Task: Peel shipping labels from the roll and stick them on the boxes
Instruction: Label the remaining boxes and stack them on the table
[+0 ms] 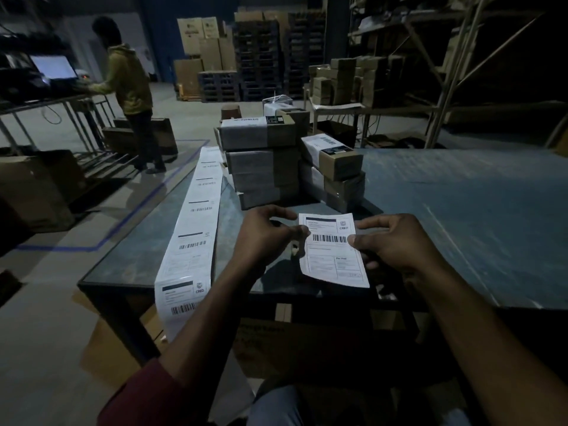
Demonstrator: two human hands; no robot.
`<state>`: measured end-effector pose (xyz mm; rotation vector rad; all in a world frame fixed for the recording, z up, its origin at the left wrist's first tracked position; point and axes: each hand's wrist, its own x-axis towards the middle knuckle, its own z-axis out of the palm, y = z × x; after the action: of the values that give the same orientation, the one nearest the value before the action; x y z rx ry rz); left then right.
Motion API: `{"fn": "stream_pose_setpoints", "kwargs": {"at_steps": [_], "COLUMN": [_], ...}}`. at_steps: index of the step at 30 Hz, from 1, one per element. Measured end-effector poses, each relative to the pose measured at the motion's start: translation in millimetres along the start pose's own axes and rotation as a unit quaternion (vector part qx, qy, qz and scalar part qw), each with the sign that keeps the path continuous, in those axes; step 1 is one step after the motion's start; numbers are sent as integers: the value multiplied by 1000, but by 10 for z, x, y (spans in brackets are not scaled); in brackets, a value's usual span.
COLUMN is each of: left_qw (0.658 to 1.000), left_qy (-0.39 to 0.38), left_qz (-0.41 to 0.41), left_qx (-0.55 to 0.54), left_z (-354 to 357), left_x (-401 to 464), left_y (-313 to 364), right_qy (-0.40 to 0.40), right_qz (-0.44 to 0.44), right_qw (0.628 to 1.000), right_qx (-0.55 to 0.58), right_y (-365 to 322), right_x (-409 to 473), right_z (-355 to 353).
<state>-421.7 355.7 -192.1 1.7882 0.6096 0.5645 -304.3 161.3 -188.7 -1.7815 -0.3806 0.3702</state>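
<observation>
You hold one shipping label (333, 250) in the air above the near edge of the desk (461, 216), just in front of the stacked boxes (261, 162). Your left hand (264, 238) has a narrow grip, thumb and fingertips pinching the label's left edge about halfway down. Your right hand (396, 241) pinches the right edge beside the barcode, its other fingers curled under. The label faces up, printed side toward you, its lower corners hanging free and tilted slightly to your right. Whether any backing clings behind it you cannot tell. To the left of the boxes, the label strip (190, 238) runs the length of the desk and droops over the near edge, with printed labels on it. A second, lower stack of boxes (335, 173) stands touching the right of the tall stack, its top box already carrying a label. Right of those boxes the desk surface stretches wide and bare to its far edge. Beyond the boxes, across open floor, a person in a yellow hoodie (129, 78) stands at a lit screen (53, 66), well apart from you.
</observation>
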Motion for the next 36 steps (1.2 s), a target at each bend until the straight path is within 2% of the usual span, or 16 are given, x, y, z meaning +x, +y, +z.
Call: {"fn": "stream_pose_setpoints", "kwargs": {"at_steps": [8, 13, 15, 20, 24, 30, 36], "left_qw": [1000, 999, 998, 994, 991, 986, 981], "left_qy": [11, 11, 26, 54, 61, 67, 88], "left_qz": [5, 10, 27, 46, 55, 79, 91], "left_qx": [26, 38, 52, 85, 102, 133, 147], "left_z": [86, 99, 123, 181, 186, 197, 234], "left_x": [79, 107, 112, 119, 122, 101, 58], "left_y": [-115, -128, -151, -211, -188, -160, -178], "right_qy": [18, 29, 36, 68, 84, 101, 113], "right_qz": [22, 34, 23, -35, -48, -64, -69], "right_qw": [998, 998, 998, 989, 982, 976, 979], "right_qx": [-54, -43, -38, -123, -161, -183, -157], "right_y": [-68, -66, -47, 55, 79, 92, 102], "right_x": [37, 48, 47, 65, 97, 65, 6], "right_z": [-28, -6, 12, 49, 54, 86, 103]}}
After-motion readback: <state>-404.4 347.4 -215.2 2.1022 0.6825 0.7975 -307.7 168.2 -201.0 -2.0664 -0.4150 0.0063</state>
